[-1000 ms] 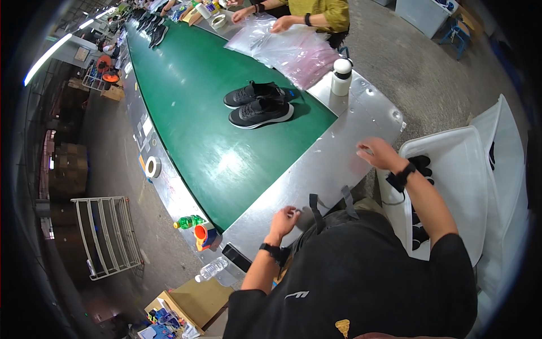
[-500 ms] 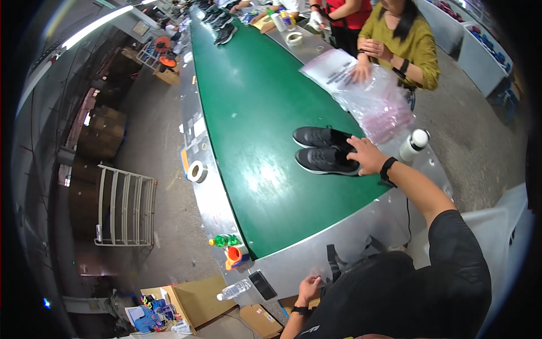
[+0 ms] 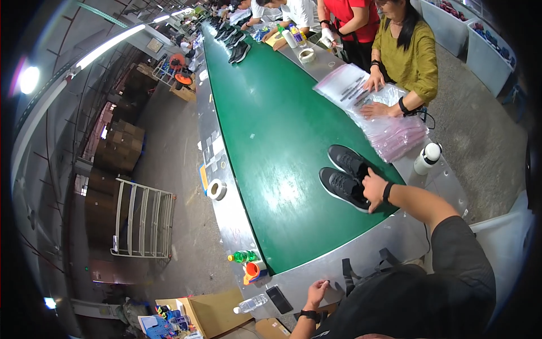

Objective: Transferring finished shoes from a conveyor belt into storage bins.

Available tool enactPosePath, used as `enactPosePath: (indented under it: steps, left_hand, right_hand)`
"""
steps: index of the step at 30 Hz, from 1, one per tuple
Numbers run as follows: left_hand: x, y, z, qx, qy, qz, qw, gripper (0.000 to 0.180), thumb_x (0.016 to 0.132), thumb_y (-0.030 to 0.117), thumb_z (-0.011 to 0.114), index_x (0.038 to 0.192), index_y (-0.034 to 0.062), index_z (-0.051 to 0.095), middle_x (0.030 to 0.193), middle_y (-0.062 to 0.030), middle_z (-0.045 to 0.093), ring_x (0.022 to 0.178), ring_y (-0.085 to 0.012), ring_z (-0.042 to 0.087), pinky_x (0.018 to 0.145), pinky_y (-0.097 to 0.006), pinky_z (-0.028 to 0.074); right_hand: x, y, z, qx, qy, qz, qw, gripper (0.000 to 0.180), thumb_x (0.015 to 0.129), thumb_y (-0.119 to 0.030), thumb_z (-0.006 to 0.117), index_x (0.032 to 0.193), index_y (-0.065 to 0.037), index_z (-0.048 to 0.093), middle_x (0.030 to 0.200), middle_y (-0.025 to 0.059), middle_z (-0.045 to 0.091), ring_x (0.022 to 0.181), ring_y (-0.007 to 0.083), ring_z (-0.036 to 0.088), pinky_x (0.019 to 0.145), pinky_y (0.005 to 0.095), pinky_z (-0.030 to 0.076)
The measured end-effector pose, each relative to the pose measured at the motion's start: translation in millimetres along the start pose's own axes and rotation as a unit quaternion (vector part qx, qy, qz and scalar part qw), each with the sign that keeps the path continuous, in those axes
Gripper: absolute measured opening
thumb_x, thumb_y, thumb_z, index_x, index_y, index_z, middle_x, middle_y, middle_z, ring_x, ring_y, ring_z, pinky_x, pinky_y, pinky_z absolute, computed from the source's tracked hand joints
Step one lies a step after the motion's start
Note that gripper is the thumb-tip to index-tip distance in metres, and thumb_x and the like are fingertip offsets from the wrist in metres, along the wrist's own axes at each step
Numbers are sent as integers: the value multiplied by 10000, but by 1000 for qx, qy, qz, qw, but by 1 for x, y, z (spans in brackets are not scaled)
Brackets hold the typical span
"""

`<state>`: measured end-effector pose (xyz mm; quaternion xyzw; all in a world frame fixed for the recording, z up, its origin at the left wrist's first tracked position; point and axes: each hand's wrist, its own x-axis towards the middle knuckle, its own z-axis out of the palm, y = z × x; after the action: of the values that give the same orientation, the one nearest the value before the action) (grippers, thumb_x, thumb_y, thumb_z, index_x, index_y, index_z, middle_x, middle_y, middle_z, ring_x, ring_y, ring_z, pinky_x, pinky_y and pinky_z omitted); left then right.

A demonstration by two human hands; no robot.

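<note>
A pair of black sneakers (image 3: 345,187) with pale soles rests side by side on the green conveyor belt (image 3: 282,147), toes pointing to the far left. My right hand (image 3: 375,190) grips them at the heels, with its fingers partly inside the shoe openings. Low in the view, my left hand (image 3: 318,294) hovers by the metal edge of the bench. Its fingertips are pinched together, and whatever may be between them is too small to make out.
Right of the belt lie clear plastic bags (image 3: 389,130), with a co-worker's hands on them, and a white bottle (image 3: 427,159). On the left ledge are a tape roll (image 3: 216,189), a green bottle (image 3: 244,256), a tape dispenser (image 3: 254,272) and a phone (image 3: 279,299). More shoes (image 3: 239,52) sit farther up.
The sneakers have turned on the belt, toes swinging farther away, with my right hand at their heels. The co-worker's second hand has come down onto the plastic bags. The whole view has shifted slightly.
</note>
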<state>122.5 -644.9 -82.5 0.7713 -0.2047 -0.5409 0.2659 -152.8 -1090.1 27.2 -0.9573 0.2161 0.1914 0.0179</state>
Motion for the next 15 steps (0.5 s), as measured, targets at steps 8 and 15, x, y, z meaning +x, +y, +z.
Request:
enactPosePath:
  steps: [8,15]
  left_hand:
    - [4,-9,14,-61,-42,11,997,263,922,228,656,1038,-8,654,844,-27,674,731,-87,592,667,-233,480]
    - [-13,-22,27,-3,-70,72,995,220,934,205,633,974,-8,666,801,-17,666,708,-74,580,646,-228,470]
  right_hand:
    - [-34,-75,25,155,36,143,977,527,639,-543,774,933,-106,754,1026,193,663,1024,340,603,873,420,460]
    - [-95,-112,-35,251,156,162,942,513,640,-552,671,810,-74,747,708,181,665,723,364,661,686,451,528]
